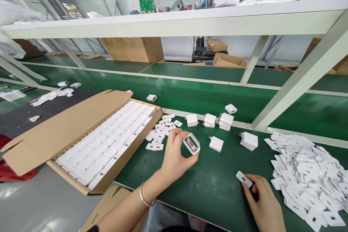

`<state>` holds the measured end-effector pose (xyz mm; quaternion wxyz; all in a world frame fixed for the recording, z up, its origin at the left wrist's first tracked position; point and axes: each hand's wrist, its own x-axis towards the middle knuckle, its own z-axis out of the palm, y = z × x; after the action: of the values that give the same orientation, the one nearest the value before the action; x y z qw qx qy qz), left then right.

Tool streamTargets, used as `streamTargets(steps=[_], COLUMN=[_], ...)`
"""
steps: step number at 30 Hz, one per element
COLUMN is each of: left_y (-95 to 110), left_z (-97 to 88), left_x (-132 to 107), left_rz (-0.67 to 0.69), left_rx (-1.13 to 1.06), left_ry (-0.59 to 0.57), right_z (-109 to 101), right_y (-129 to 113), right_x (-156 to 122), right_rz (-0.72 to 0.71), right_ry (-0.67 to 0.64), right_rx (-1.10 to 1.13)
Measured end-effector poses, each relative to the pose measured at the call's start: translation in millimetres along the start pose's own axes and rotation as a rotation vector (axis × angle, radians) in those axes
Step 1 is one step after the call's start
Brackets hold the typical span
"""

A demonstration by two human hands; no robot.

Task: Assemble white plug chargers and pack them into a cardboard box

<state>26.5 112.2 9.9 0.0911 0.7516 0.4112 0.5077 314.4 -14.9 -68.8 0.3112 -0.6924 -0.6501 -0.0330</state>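
My left hand [178, 154] grips a white charger housing [198, 148] whose open end faces me. A circuit board with a reddish-orange part [191, 144] shows inside it. Lower right, my right hand [262, 197] pinches a small white cover plate [244, 179] with a dark slot, between thumb and fingers. The plate and the housing are apart. Behind the hands, several white chargers lie on the green table, among them one charger [216, 144] just right of my left hand and another [249, 141] farther right. Their metal prongs show.
A big heap of white cover plates [307, 170] covers the right side. Loose plates [160, 130] lie left of my left hand, beside an open cardboard box [130, 152] filled with rows of white chargers. A shelf [174, 23] with slanted posts spans the back.
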Motion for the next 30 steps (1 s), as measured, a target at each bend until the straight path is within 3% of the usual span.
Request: streamTargets(steps=[9,16,19,25,30], left_y=[-1.0,7.8,19.0,34.6,35.6], left_z=[9.3,9.7,12.4,19.4,28.0], left_x=[-16.6,-25.3,-31.5,-56.5,-69.1], left_rz=[-0.075,-0.074,-0.15,-0.32,-0.406], left_rx=[-0.279,-0.129,-0.201,-0.54,-0.642], left_ry=[-0.016,-0.122,-0.191,-0.455,-0.412], right_z=[0.4,-0.7,-3.5,-13.3,-8.8], right_y=[-1.1,6.7,-13.6,-87.9,-114.1], right_x=[-1.8,15.0,25.6,34.3,33.1], right_rz=[-0.069,-0.082,-0.062,-0.075,-0.125], right_ry=[-0.147,-0.221,-0.181,-0.068,-0.054], right_rx=[0.096,0.167,0.242,0.507,0.542])
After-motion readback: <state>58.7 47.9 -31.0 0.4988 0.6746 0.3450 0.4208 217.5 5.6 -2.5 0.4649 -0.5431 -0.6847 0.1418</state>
